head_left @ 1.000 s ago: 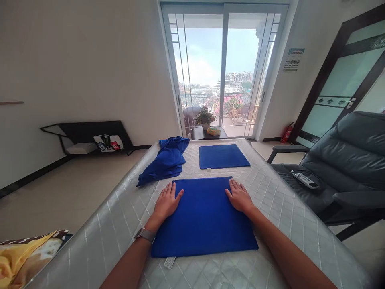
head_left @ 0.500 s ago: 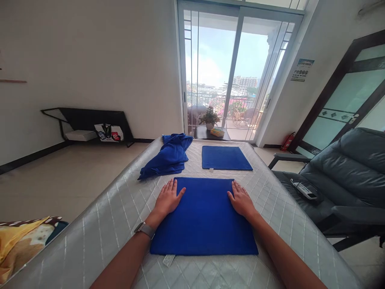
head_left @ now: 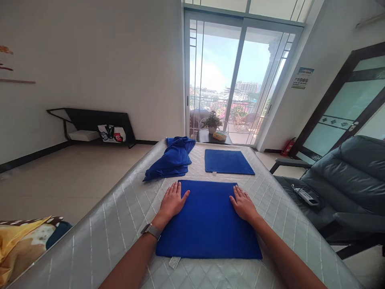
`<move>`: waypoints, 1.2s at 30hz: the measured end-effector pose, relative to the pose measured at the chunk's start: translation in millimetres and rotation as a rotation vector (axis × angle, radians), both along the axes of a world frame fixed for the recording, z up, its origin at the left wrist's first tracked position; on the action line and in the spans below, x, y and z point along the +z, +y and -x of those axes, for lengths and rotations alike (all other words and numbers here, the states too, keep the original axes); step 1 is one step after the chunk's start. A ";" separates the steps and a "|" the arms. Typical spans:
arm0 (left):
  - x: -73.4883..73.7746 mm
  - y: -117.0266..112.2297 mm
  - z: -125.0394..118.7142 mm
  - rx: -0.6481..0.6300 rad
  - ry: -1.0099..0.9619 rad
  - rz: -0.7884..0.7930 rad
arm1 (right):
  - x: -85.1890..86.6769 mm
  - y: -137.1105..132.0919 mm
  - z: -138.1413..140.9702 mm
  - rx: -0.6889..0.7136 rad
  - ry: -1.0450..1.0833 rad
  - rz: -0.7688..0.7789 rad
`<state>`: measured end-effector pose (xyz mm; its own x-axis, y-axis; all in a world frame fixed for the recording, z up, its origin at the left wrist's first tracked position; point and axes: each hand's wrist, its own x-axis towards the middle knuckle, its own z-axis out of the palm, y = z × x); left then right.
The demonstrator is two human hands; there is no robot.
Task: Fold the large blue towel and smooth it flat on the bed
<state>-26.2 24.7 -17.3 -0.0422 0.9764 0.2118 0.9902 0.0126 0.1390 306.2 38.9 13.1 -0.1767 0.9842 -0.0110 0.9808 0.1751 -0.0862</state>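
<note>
A folded blue towel (head_left: 209, 220) lies flat on the quilted silver mattress (head_left: 114, 224) in front of me. My left hand (head_left: 173, 202) rests flat on the towel's far left corner, fingers stretched out. My right hand (head_left: 243, 204) lies flat on its far right corner, fingers spread too. Neither hand holds anything. Farther back, a second folded blue towel (head_left: 227, 161) lies flat, and a crumpled heap of blue towels (head_left: 172, 160) sits to its left.
A grey leather recliner (head_left: 345, 180) with a remote (head_left: 305, 196) on it stands close on the right. A small dark table with a potted plant (head_left: 212, 122) stands past the mattress by the glass balcony doors. A patterned yellow cushion (head_left: 21, 245) is at bottom left.
My hands have stayed flat on the towel's far corners. The view has shifted a little, so the whole scene sits slightly more to the right and lower.
</note>
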 end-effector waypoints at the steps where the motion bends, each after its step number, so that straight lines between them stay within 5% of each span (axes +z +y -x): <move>1: 0.4 -0.3 -0.2 0.000 0.001 -0.005 | 1.3 -1.2 0.2 0.000 -0.007 0.003; 13: 1.3 -1.7 -0.4 -0.010 -0.007 -0.038 | -3.4 -35.7 -2.5 -0.043 0.006 0.042; 18: 15.7 -11.6 -2.6 0.021 0.041 -0.122 | 1.6 -37.1 -1.8 -0.042 0.055 0.063; 22: 31.5 -30.0 -47.7 -0.143 0.042 -0.175 | 3.8 -39.6 0.2 -0.040 0.090 0.052; 26: 32.8 -43.8 -132.9 -0.534 -0.024 -0.103 | 0.7 -40.0 -0.3 -0.035 0.076 0.013; 28: 29.9 -42.6 -172.4 -0.633 -0.066 -0.091 | -0.7 -40.8 -2.2 -0.005 0.050 -0.003; 32: 24.1 -29.8 -214.4 -0.575 -0.154 -0.033 | -1.0 -43.0 -5.2 0.037 0.005 0.004; 36: 16.1 -23.5 -204.2 -0.527 -0.152 -0.040 | -0.6 -41.8 -2.9 0.008 0.022 0.007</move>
<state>178.1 1.2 -1.2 0.4171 0.8650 0.2788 0.8301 -0.4875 0.2708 309.1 -3.0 12.5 -0.1849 0.9827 -0.0135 0.9772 0.1824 -0.1086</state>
